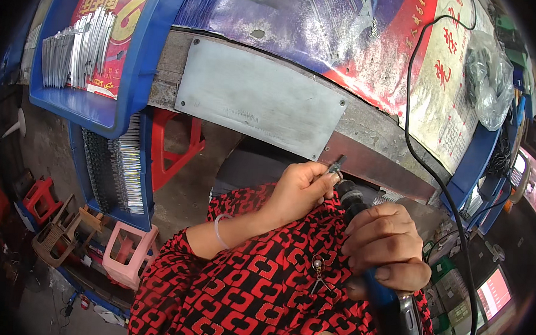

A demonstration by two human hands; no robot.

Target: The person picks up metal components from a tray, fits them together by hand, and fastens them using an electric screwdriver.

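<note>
My left hand (298,193) pinches a small dark metal piece (335,166) between thumb and fingers, just off the bench edge. Fingers of my right hand (387,243) wrap round a hand-held power tool (383,295) with a blue and black body. Its black, round nose (351,193) points toward the pinched piece and comes close to my left fingertips. Whether the tip touches the piece is hidden by those fingers. Directly beyond the hands, a brownish-red metal strip (375,174) runs along the bench edge.
A pale metal plate (260,96) is screwed to the bench. At the left, a blue bin (137,55) holds silvery metal strips (79,48); a lower blue tray (148,185) holds more. A black cable (413,149) crosses the right side. Red (169,155) and pink stools (124,254) stand below.
</note>
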